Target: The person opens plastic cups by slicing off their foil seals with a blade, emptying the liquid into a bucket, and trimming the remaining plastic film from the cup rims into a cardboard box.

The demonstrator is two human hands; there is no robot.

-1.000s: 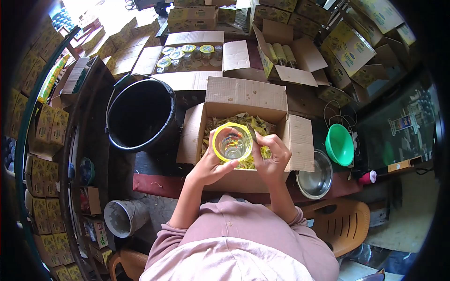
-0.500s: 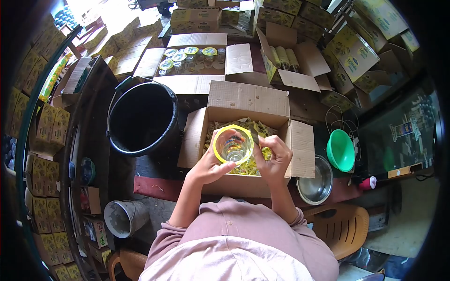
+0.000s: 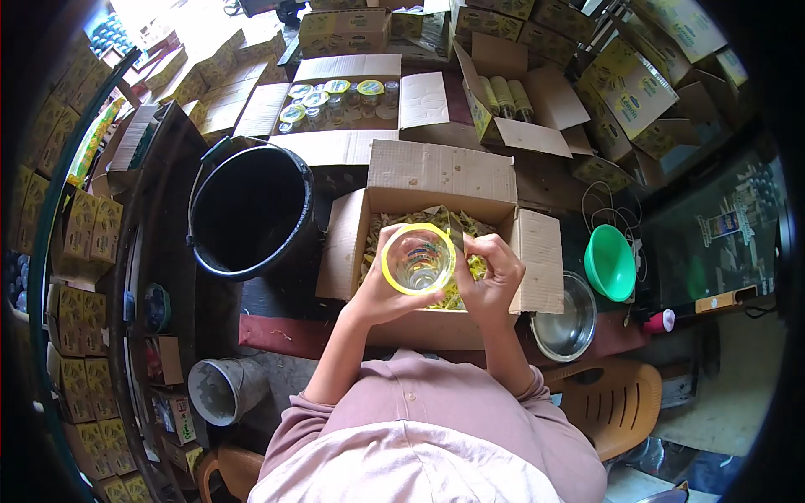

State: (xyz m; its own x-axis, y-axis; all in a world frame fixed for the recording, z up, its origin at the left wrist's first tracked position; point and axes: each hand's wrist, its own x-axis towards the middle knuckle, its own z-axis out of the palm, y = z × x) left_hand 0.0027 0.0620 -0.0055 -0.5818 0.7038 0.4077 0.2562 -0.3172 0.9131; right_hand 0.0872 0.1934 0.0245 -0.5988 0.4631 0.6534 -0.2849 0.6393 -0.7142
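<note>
My left hand (image 3: 375, 289) is wrapped round a clear glass cup (image 3: 418, 275) with a yellow rim, its mouth facing up at me. Against the right side of that rim, my right hand (image 3: 493, 272) pinches a thin dark blade (image 3: 455, 233); its handle is hidden in my fingers. Both hands are over an open cardboard box (image 3: 444, 168) whose flaps are folded out. Inside the box lies a heap of yellow-green plastic scraps (image 3: 478, 228).
A black bucket (image 3: 306, 210) stands left of the box. Behind are a carton of jars with yellow lids (image 3: 369, 88) and a carton of yellow rolls (image 3: 503, 94). To the right sit a green bowl (image 3: 610, 264) and a metal basin (image 3: 566, 323). A grey bucket (image 3: 222, 390) is lower left.
The cup has tilted slightly in my left hand, and my left thumb lies further along its lower edge. My right hand keeps the blade at the rim. The view has shifted slightly.
</note>
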